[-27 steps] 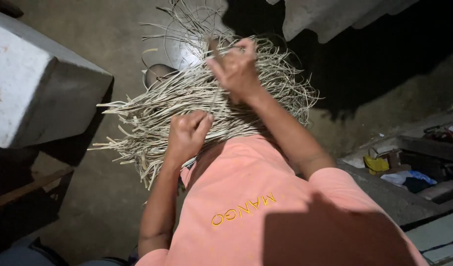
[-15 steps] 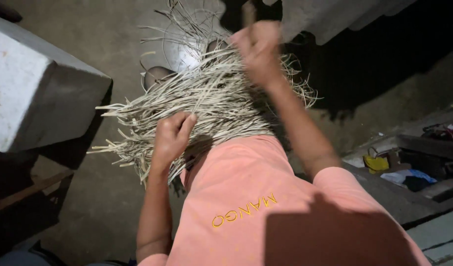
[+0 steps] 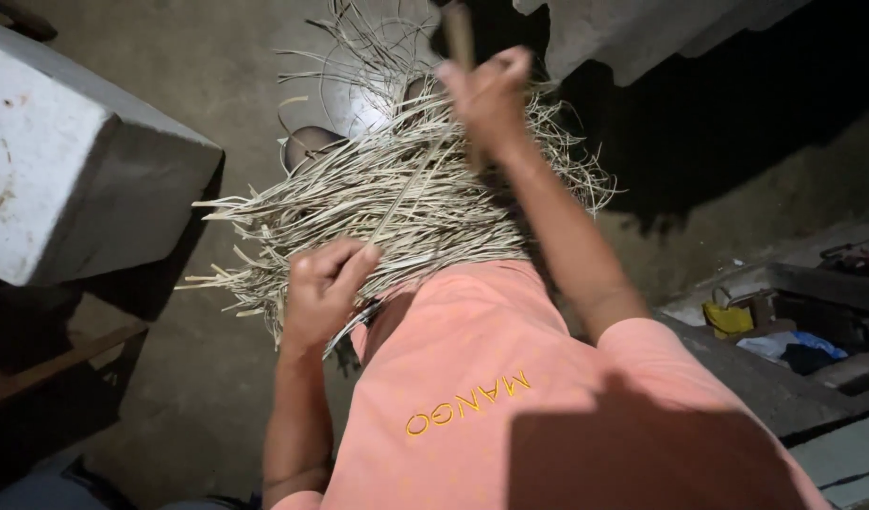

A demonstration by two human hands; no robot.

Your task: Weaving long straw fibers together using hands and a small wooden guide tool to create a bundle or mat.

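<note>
Your left hand [image 3: 323, 288] is fisted, pinching one pale strip [image 3: 408, 189] at the near edge of the reed bundle [image 3: 396, 203] across your lap. Right hand [image 3: 486, 94] is raised above it, gripping a dark stick [image 3: 460, 33].

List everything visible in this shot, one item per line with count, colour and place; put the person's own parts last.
bundle of thin strips: one large bundle, pale straw colour, across the lap, ends fanning left and right
single strip: one, pale, drawn tight between the two hands
concrete block: one, whitish grey, upper left
floor: grey-brown, bare, under the bundle
wooden pieces: brown, lower left, in shadow
yellow object: one, right edge, among blue and dark clutter
shirt: one, salmon pink, bottom centre
left hand: closed on the strip, near edge of the bundle
right hand: raised above the bundle, pinching the strip and a dark stick-like piece
</note>
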